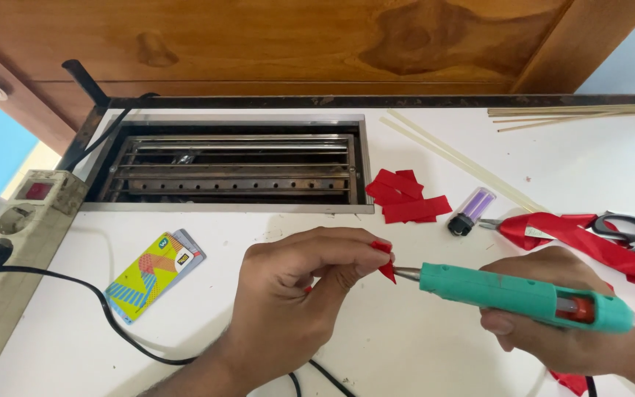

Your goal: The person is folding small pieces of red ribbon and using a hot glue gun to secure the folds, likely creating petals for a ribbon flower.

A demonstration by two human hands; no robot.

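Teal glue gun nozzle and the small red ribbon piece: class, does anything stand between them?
Nothing visible does. The metal nozzle of the teal glue gun in the right hand meets the small folded red ribbon piece pinched by the left hand.

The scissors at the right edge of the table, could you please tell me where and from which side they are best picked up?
Take the scissors by the dark handle loops, coming from above on the right. The loops lie flat and partly bare, while red ribbon drapes over the blades toward the lighter. Both hands are occupied: the right hand holds the glue gun.
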